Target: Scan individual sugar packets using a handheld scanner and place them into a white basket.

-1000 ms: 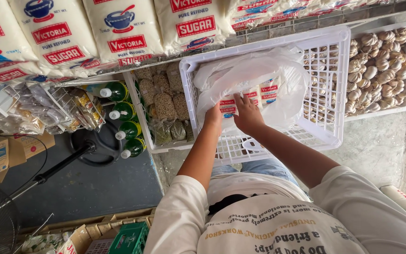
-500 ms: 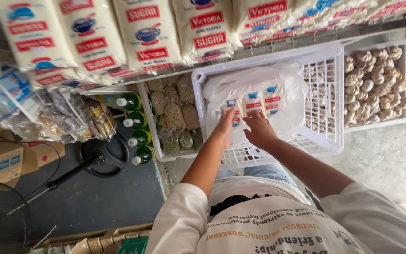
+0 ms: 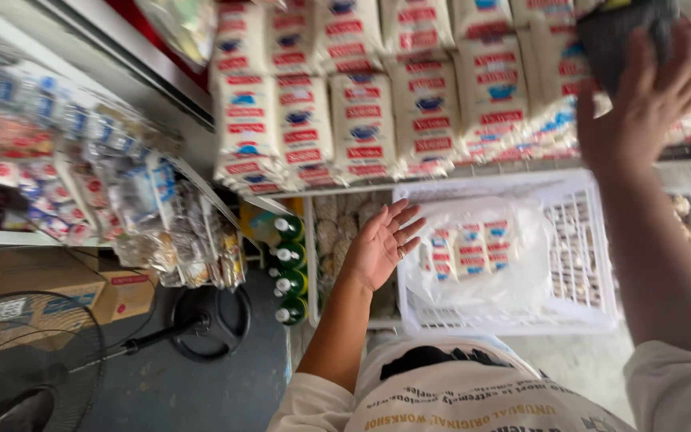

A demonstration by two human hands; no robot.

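Both hands have lifted off the plastic bag [image 3: 480, 254] of small packets, which now lies alone in the white crate [image 3: 577, 312]. Left hand [image 3: 381, 244] hovers open, palm up and empty, just left of the crate near the green bottles [image 3: 285, 268]. Right hand [image 3: 641, 100] is raised to the stacked sugar bags [image 3: 361, 120], fingers spread against a dark object [image 3: 621, 32] at the top edge; whether it grips it I cannot tell.

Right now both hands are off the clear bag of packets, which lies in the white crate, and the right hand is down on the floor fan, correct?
Not quite. In the head view the right hand is raised at a dark object by the stacked sacks, not the fan. The rest holds: the left hand is open beside the clear bag in the white crate.
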